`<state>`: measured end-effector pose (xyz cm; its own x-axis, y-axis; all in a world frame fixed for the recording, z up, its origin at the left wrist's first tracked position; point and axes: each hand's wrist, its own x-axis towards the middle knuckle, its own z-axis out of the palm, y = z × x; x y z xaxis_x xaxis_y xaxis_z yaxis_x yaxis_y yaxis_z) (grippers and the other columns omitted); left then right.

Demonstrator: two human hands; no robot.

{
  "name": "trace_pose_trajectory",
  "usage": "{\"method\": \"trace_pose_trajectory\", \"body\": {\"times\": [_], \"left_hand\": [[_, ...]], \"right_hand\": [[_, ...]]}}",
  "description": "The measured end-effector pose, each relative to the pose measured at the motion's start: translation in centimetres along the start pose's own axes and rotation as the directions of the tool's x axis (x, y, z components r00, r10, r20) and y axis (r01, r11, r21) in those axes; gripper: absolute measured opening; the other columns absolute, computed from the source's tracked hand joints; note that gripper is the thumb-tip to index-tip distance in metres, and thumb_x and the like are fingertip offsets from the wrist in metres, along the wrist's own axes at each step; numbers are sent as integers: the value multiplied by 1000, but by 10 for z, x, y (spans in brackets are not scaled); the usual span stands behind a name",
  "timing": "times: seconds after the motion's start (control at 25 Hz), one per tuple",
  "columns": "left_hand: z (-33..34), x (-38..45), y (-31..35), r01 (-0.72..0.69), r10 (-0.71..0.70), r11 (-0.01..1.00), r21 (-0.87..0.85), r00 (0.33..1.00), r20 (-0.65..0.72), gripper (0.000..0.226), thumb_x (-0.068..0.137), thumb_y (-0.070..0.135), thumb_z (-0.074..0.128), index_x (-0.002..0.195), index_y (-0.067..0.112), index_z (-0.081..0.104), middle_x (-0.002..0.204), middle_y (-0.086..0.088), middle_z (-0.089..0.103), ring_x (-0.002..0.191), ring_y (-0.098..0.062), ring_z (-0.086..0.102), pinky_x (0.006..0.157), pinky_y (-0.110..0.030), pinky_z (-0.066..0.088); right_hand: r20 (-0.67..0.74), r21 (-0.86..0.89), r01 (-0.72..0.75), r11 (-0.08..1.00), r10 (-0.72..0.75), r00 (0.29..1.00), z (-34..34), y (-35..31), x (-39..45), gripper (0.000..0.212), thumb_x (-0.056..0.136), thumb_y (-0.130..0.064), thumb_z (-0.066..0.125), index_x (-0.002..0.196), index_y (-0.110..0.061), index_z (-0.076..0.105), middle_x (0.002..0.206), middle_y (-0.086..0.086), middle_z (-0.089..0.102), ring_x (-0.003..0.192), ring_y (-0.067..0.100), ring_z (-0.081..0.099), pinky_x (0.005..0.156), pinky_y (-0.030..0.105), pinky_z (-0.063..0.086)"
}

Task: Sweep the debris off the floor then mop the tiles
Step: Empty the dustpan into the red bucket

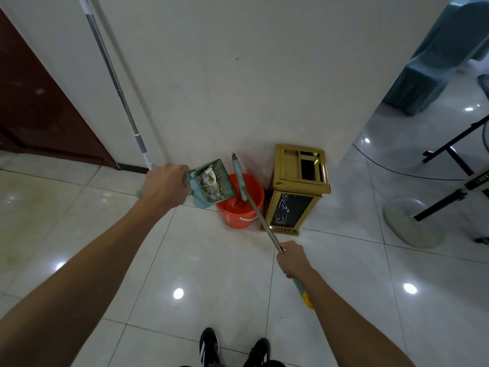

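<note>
My left hand [165, 185] grips the handle of a teal dustpan [211, 185] tilted up beside the rim of an orange bucket [242, 207]. Paper scraps and brown debris lie inside the pan. My right hand [293, 259] grips the metal shaft of a broom [258, 210], whose teal head reaches down into the bucket. The broom's teal and yellow handle end sticks out behind my right wrist. A mop pole [113, 80] leans against the white wall to the left, its lower end hidden behind my left hand.
A gold bin [297, 189] with a black marble panel stands right of the bucket, against the wall corner. A fan base [412, 223], a black stand and a cable sit at the right. A brown door [39, 107] is at the left. Glossy tiles stretch toward my shoes [235, 348].
</note>
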<state>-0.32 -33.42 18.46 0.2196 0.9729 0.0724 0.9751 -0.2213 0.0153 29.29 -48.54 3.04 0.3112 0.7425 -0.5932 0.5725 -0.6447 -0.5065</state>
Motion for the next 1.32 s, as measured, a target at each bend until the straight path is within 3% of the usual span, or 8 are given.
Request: {"method": "trace_pose_trajectory", "body": {"times": [0.24, 0.72, 0.84, 1.0, 1.16, 1.32], "left_hand": [[-13, 22, 14, -32, 32, 999, -15, 999, -33, 12, 88, 15, 58, 96, 16, 67, 74, -7, 59, 67, -32, 55, 62, -37, 42], [-6, 12, 33, -84, 81, 996, 29, 992, 95, 17, 88, 15, 59, 104, 16, 65, 79, -5, 56, 70, -26, 49, 63, -35, 44], [-4, 9, 31, -77, 70, 995, 60, 991, 110, 17, 87, 14, 60, 103, 16, 65, 84, -7, 62, 73, -28, 55, 65, -36, 45], [1, 7, 28, -75, 65, 994, 79, 990, 125, 17, 87, 16, 58, 103, 17, 64, 88, -9, 67, 79, -33, 64, 70, -39, 53], [5, 4, 30, -110, 96, 989, 100, 985, 143, 19, 87, 20, 64, 105, 17, 62, 92, -9, 69, 81, -31, 65, 66, -36, 46], [14, 0, 34, -171, 150, 975, 139, 977, 150, 21, 89, 18, 58, 109, 18, 62, 96, -7, 70, 84, -31, 67, 71, -38, 54]], "right_hand": [[-16, -27, -17, 999, 16, 1000, 0, 3, 6, 24, 89, -9, 50, 111, -8, 59, 97, 13, 60, 77, 29, 65, 53, 34, 59], [-41, -63, -27, 998, 24, 999, -1, 11, 12, 25, 89, -10, 49, 111, -7, 60, 96, 12, 60, 71, 27, 63, 44, 28, 52], [-44, -48, -15, 999, 13, 999, 4, 12, 11, 27, 90, -10, 49, 114, -6, 58, 99, 12, 60, 75, 28, 63, 48, 29, 53], [-57, -61, -2, 998, -2, 998, 8, 8, 12, 31, 90, -11, 50, 120, -8, 58, 102, 11, 61, 81, 29, 65, 65, 41, 62], [-54, -77, -2, 997, -2, 999, 9, 2, 11, 31, 91, -11, 51, 122, -9, 57, 103, 10, 60, 79, 26, 64, 60, 38, 62], [-53, -81, 2, 997, -7, 999, 10, -2, 9, 28, 91, -12, 51, 118, -9, 58, 100, 10, 60, 75, 25, 64, 57, 36, 61]]}}
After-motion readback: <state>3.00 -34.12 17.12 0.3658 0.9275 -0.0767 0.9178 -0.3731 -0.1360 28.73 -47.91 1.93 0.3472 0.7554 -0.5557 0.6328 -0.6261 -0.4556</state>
